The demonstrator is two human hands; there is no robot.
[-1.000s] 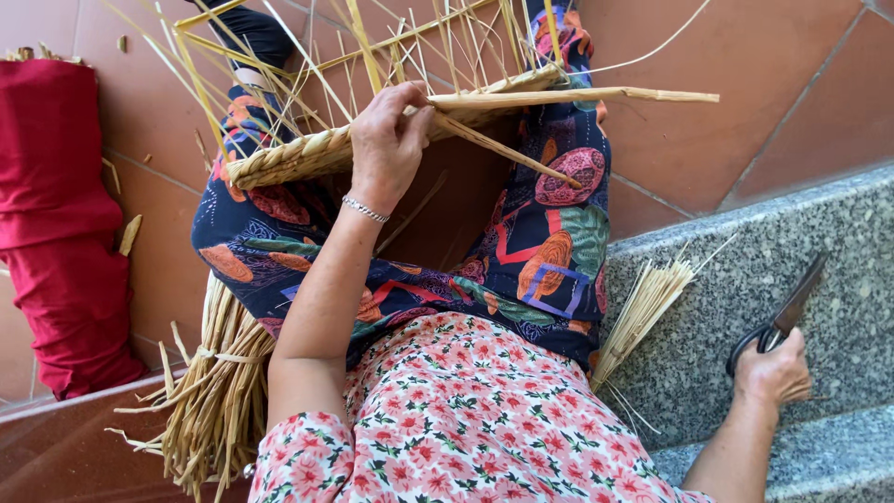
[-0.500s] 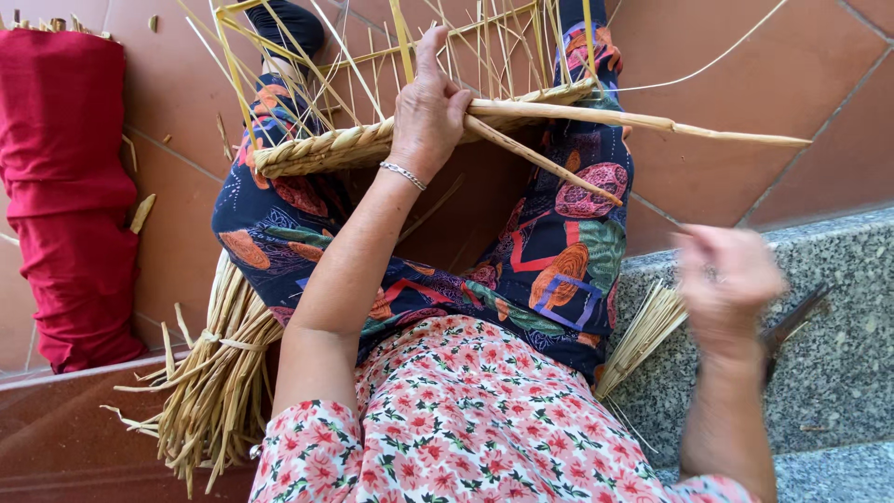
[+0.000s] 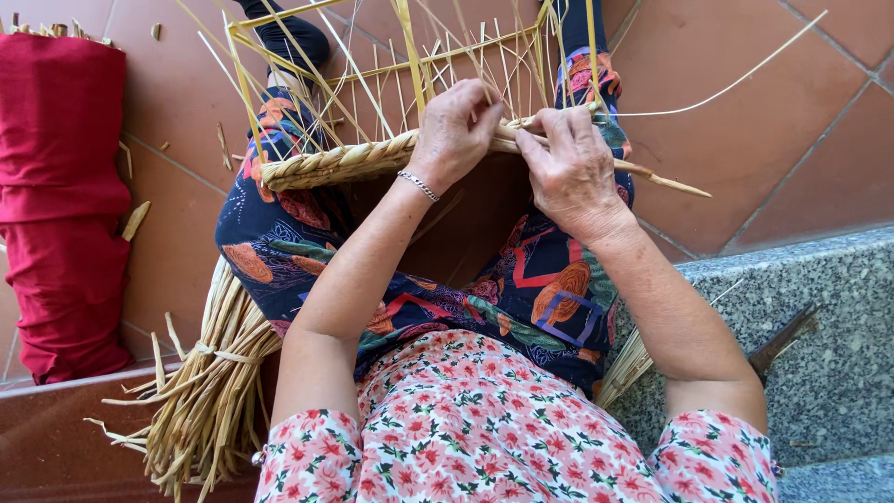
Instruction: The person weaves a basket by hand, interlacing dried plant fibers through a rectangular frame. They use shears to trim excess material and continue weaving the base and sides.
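The half-woven basket (image 3: 372, 158) is propped on the lap, its braided rim facing up and loose stakes fanning toward the tiled floor (image 3: 745, 112). The rim is pinched by the left hand (image 3: 454, 130), fingers curled shut over it, while a straw strand (image 3: 652, 172) is gripped by the right hand (image 3: 573, 168) just beside it. The strand is best drawn snug against the rim (slack would likely loosen the braid), with the rim kept steady.

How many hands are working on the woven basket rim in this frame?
2. The left hand grips the braided rim near its middle; the right hand pinches the straw beside it, at the rim's right end.
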